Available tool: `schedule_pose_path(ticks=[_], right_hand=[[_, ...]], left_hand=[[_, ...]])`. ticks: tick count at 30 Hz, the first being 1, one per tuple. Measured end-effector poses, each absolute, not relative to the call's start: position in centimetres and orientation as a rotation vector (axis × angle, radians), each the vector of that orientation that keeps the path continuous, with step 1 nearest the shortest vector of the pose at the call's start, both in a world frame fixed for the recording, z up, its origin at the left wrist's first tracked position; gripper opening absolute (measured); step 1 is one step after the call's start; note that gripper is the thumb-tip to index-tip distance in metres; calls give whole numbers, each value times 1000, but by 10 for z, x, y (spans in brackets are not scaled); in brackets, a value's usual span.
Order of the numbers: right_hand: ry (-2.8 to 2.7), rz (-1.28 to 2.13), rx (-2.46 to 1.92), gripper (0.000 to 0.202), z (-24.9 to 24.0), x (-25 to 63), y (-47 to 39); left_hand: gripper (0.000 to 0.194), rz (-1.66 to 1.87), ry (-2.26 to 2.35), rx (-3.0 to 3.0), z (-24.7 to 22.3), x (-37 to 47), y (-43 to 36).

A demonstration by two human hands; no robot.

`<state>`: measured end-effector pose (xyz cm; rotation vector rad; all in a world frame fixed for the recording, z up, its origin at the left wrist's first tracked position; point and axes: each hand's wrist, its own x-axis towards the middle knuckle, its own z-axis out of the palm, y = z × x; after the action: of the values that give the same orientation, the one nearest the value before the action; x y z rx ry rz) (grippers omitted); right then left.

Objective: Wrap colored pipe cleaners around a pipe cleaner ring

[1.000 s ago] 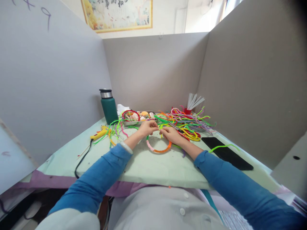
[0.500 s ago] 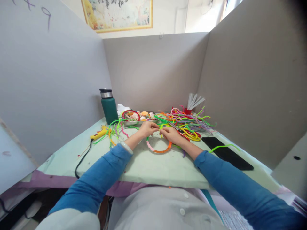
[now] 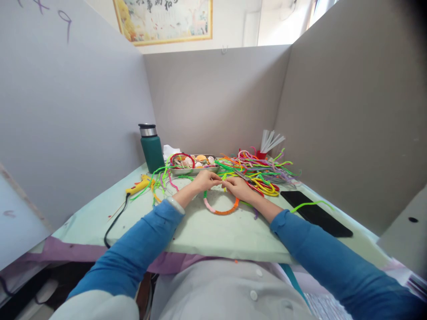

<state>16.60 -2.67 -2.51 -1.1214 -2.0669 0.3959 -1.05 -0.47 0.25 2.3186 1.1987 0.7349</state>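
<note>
A ring wrapped in orange, pink and green fuzzy stem point(image 3: 224, 212) hangs just below my fingers, over the pale table. My left hand point(image 3: 207, 179) pinches the ring's far side, where a yellow-green stem point(image 3: 225, 178) shows between the fingertips. From the right, my right hand point(image 3: 236, 186) pinches the same spot, its fingertips almost touching those of my left. The far part of the ring is hidden by my hands.
Behind my hands lie a metal tray of shells point(image 3: 200, 170) and a heap of colourful stems point(image 3: 263, 171). A green bottle point(image 3: 152, 153) and yellow glue gun point(image 3: 140, 185) are at left. Scissors point(image 3: 243, 176) rest on the heap; a black phone point(image 3: 315, 213) lies right.
The ring's near edge has dipped slightly toward me. Both hands keep nearly the same place and pinch.
</note>
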Motion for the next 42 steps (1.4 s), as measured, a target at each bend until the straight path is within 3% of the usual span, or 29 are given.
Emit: schedule_pose_path(ticks=[11, 42], right_hand=[[-2073, 388, -1135, 32, -25, 166, -27], [-2113, 340, -1154, 28, -21, 163, -31]], left_hand=[[25, 759, 1171, 2510, 9, -8, -11], [28, 695, 1272, 2626, 8, -9, -12]])
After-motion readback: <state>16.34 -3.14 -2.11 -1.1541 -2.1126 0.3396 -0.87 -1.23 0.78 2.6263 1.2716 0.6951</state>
